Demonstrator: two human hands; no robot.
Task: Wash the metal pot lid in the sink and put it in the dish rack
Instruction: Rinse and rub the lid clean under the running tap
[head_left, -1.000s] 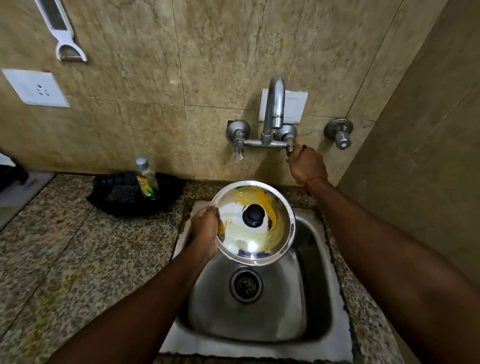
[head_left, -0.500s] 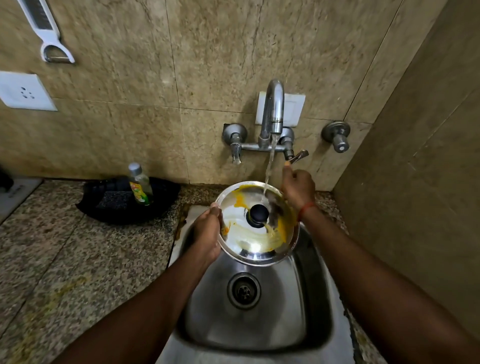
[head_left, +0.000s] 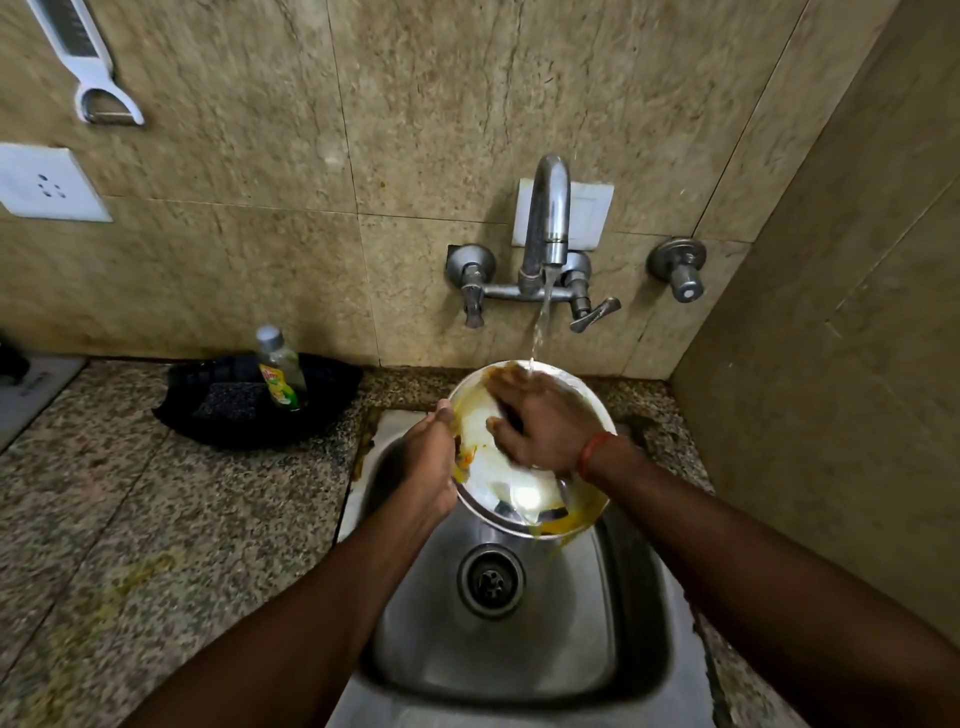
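A round metal pot lid (head_left: 519, 493), smeared with yellow residue, is held tilted over the steel sink (head_left: 587, 649). My left hand (head_left: 428, 462) grips its left rim. My right hand (head_left: 540, 421) lies flat on the lid's top face with fingers spread, covering the black knob. Water runs from the tap (head_left: 545, 218) onto the lid's far edge and my right fingers. No dish rack is in view.
A dish soap bottle (head_left: 280, 371) stands in a black tray (head_left: 208, 410) with a scrub pad on the granite counter (head_left: 156, 519) to the left. A lone valve (head_left: 680, 270) and a side wall sit close on the right. A peeler (head_left: 85, 62) hangs on the wall.
My right hand left the tap handle and came down onto the lid's top. Water started running onto the lid. My left hand keeps its grip on the rim.
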